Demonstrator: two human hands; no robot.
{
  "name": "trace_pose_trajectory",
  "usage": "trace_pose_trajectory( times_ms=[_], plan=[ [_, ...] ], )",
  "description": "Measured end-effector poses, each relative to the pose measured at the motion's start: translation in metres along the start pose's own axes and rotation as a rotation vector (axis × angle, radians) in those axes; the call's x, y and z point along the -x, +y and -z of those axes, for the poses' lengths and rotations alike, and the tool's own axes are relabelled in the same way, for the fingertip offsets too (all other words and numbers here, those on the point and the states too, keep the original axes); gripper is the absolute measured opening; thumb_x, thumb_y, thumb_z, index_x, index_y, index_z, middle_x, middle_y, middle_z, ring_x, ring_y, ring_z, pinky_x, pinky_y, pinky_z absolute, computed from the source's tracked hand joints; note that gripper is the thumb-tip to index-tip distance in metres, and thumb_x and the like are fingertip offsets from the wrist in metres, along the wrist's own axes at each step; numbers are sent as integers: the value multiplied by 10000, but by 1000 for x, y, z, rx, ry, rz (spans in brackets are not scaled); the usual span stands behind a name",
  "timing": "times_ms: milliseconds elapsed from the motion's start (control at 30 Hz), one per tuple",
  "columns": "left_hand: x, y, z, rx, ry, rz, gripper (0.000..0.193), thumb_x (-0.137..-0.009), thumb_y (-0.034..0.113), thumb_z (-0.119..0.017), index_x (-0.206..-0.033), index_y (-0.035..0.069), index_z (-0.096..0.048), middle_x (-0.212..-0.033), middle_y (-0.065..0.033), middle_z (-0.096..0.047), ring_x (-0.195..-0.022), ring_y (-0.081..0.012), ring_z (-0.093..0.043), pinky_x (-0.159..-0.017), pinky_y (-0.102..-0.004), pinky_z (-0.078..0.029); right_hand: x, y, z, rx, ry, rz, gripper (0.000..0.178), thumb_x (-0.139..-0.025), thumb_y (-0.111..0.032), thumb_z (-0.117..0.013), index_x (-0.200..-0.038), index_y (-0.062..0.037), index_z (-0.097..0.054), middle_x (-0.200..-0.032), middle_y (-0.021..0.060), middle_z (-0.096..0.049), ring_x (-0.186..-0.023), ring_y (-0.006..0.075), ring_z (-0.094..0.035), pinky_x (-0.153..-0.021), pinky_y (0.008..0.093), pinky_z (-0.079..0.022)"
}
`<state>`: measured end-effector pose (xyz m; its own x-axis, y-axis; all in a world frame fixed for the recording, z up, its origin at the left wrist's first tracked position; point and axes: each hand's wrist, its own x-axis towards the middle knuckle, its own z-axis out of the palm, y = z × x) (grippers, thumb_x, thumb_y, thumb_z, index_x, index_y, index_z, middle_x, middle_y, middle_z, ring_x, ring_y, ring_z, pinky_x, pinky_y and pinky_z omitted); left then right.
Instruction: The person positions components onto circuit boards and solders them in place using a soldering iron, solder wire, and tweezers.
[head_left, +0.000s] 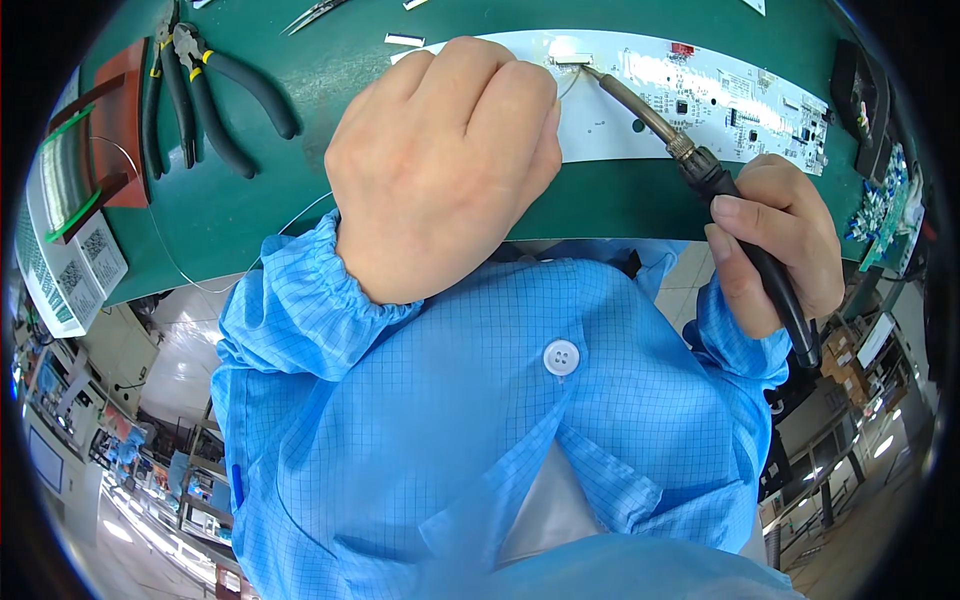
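My right hand is wrapped round the black handle of a soldering iron. The iron slants up to the left, its tip at a small white connector on the upper edge of a long white circuit board. My left hand is closed in a fist over the board's left end, hiding that part. Thin solder wire runs from a spool at the left to this hand. A short end of it comes out beside the fist, close to the iron's tip; the pinching fingers are hidden.
Two dark-handled cutting pliers lie on the green mat at the left. Tweezers and a loose white connector lie farther back. A black holder and blue-white small parts are at the right.
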<state>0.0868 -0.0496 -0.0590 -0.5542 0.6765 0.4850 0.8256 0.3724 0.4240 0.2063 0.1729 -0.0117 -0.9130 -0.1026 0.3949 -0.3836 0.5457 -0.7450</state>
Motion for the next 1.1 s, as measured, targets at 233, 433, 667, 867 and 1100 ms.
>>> trace_pose_trajectory(
  times_ms=[233,433,667,867,1100],
  plan=[
    [-1,2,1,-26,-31,4,160,-724,36,-756,-830,70,-640,-793,-59,-654,-682,-230,-628,-605,-307,-505,1,-4,0,45,-64,81,368,-684,70,-666,-1046,14,-642,-741,130,-548,-576,169,-486,-489,296,-344],
    [-1,3,2,-31,-37,9,154,-731,43,-756,-831,73,-643,-800,-61,-656,-688,-233,-630,-613,-311,-511,-2,-10,2,45,-78,78,353,-683,71,-661,-1034,49,-623,-721,141,-547,-562,161,-477,-473,295,-333],
    [-1,3,0,-28,-9,0,159,-731,47,-760,-833,77,-642,-807,-60,-654,-701,-233,-631,-619,-310,-509,0,-20,-3,45,-15,26,314,-716,76,-644,-1027,71,-607,-704,133,-555,-555,152,-477,-465,292,-330],
    [-1,3,-1,-32,-10,9,166,-732,49,-762,-844,80,-642,-804,-58,-651,-701,-231,-629,-622,-308,-505,-1,-21,-9,60,-34,21,312,-738,80,-641,-1046,82,-596,-703,124,-559,-539,144,-476,-456,279,-331],
    [-1,3,-2,-34,31,-2,161,-735,53,-762,-838,81,-642,-797,-53,-648,-693,-223,-626,-615,-307,-501,-3,-18,-7,64,-57,20,332,-740,79,-645,-1068,72,-596,-722,133,-566,-536,146,-487,-450,271,-336]
  ],
)
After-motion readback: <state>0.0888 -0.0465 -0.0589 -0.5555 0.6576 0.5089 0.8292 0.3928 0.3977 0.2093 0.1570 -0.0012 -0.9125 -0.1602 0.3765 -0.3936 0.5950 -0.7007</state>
